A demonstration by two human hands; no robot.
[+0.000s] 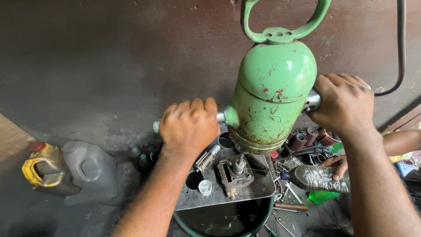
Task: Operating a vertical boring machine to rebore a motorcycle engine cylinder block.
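Observation:
A big green power tool (272, 92) with chipped paint and a loop handle on top hangs upright in the middle of the head view. My left hand (189, 125) grips its left side handle. My right hand (344, 103) grips the metal handle on its right side. Below the tool's nose a small metal engine part (234, 173) sits on a grey metal plate (219, 195) with round holes. The plate rests over a dark green basin (223, 221).
Another person's hand (335, 164) holds a dirty plastic bottle (313, 177) at the right. A yellow jug (46, 169) and a grey jug (90, 164) stand at left. Small dark bottles (140, 158), cylinders (305, 138) and loose tools (287, 206) litter the ground.

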